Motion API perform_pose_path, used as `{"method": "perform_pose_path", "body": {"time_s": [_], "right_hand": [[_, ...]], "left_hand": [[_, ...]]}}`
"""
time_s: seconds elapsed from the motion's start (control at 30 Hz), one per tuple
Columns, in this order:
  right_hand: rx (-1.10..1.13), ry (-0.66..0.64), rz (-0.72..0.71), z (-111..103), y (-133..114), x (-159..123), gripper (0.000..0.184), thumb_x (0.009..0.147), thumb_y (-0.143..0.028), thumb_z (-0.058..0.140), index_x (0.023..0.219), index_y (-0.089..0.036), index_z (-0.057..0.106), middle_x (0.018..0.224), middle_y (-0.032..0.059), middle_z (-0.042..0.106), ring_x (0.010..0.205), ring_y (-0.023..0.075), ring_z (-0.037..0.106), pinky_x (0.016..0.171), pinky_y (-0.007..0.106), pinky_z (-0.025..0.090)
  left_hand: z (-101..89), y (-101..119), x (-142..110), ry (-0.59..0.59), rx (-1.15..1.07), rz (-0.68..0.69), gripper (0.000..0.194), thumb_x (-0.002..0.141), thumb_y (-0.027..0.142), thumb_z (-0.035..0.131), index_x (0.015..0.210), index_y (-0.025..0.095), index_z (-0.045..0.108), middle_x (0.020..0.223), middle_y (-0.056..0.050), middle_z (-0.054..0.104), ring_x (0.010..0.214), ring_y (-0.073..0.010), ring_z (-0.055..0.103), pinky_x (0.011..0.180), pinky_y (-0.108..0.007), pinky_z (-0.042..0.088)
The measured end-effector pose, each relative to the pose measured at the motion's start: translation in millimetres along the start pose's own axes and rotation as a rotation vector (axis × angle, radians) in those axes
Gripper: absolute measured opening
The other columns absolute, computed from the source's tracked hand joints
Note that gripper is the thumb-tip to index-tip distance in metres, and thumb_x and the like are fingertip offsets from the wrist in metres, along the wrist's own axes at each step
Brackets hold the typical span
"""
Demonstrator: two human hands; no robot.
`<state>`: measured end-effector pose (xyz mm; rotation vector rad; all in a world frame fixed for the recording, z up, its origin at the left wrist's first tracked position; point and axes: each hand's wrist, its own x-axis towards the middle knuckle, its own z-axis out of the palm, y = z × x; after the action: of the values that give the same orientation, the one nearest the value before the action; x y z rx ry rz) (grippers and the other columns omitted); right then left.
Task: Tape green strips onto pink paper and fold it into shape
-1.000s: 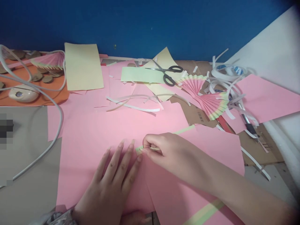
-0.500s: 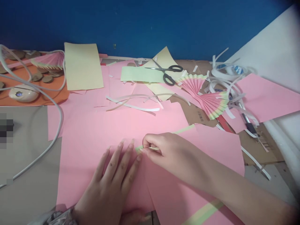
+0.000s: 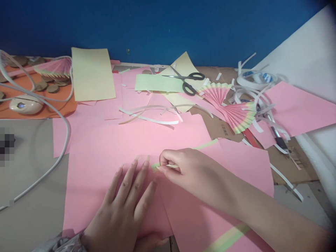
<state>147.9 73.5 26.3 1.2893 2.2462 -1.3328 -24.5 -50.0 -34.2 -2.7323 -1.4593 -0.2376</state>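
Observation:
My left hand (image 3: 123, 206) lies flat with fingers stretched out on a large pink sheet of paper (image 3: 105, 154). My right hand (image 3: 189, 171) is closed in a pinch on the near end of a thin green paper strip (image 3: 207, 144) that runs along the edge of a second pink sheet (image 3: 236, 164). The pinch sits just right of my left fingertips. Another green strip (image 3: 228, 238) shows along the bottom edge of that sheet.
Black-handled scissors (image 3: 187, 81) lie on a green sheet (image 3: 154, 84) at the back. Two pleated pink fans (image 3: 236, 115) and curled white paper strips (image 3: 257, 87) sit to the right. A yellow sheet (image 3: 92, 73), white cable (image 3: 60, 140), mouse (image 3: 25, 104) and orange mat (image 3: 31, 84) occupy the left.

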Motion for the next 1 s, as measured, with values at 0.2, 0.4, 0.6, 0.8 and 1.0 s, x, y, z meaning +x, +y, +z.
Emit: {"method": "perform_pose_path", "body": {"time_s": [0.2, 0.4, 0.6, 0.8, 1.0], "right_hand": [[-0.011, 0.025, -0.019, 3, 3, 0, 0.02, 0.088, -0.026, 0.039, 0.069, -0.02, 0.044, 0.059, -0.0053, 0.044, 0.053, 0.0094, 0.036, 0.048, 0.024, 0.023], [-0.006, 0.15, -0.081, 14, 12, 1, 0.024, 0.087, -0.027, 0.042, 0.065, -0.02, 0.037, 0.055, -0.0073, 0.04, 0.049, 0.008, 0.034, 0.045, 0.022, 0.023], [-0.027, 0.128, -0.095, 14, 14, 1, 0.026, 0.087, -0.028, 0.041, 0.064, -0.02, 0.035, 0.054, -0.007, 0.038, 0.048, 0.008, 0.032, 0.042, 0.022, 0.022], [-0.034, 0.162, -0.104, 17, 14, 2, 0.024, 0.087, -0.026, 0.041, 0.065, -0.02, 0.036, 0.054, -0.0076, 0.039, 0.047, 0.0075, 0.033, 0.042, 0.022, 0.022], [-0.028, 0.161, -0.078, 15, 12, 1, 0.025, 0.086, -0.026, 0.042, 0.063, -0.02, 0.035, 0.053, -0.0078, 0.039, 0.047, 0.0076, 0.032, 0.041, 0.022, 0.023]], "left_hand": [[1.0, -2, 1, -0.051, -0.016, -0.041, 0.09, 0.074, 0.067, 0.043, 0.138, 0.005, 0.032, 0.141, -0.02, 0.035, 0.128, -0.0412, 0.031, 0.103, -0.054, 0.019], [1.3, -5, 3, -0.057, -0.069, -0.063, 0.084, 0.076, 0.064, 0.042, 0.136, 0.006, 0.036, 0.143, -0.016, 0.033, 0.131, -0.0334, 0.029, 0.108, -0.047, 0.014], [-1.5, -4, 1, -0.001, -0.05, -0.062, 0.078, 0.078, 0.059, 0.045, 0.135, 0.007, 0.037, 0.14, -0.015, 0.038, 0.13, -0.029, 0.034, 0.108, -0.044, 0.017], [-3.4, -6, 6, 0.01, -0.043, -0.011, 0.078, 0.076, 0.062, 0.047, 0.131, 0.006, 0.042, 0.137, -0.017, 0.043, 0.125, -0.0306, 0.04, 0.105, -0.041, 0.021], [-2.9, -4, 5, 0.046, -0.05, -0.029, 0.069, 0.078, 0.055, 0.049, 0.128, 0.008, 0.045, 0.136, -0.016, 0.046, 0.126, -0.0295, 0.039, 0.106, -0.039, 0.022]]}}
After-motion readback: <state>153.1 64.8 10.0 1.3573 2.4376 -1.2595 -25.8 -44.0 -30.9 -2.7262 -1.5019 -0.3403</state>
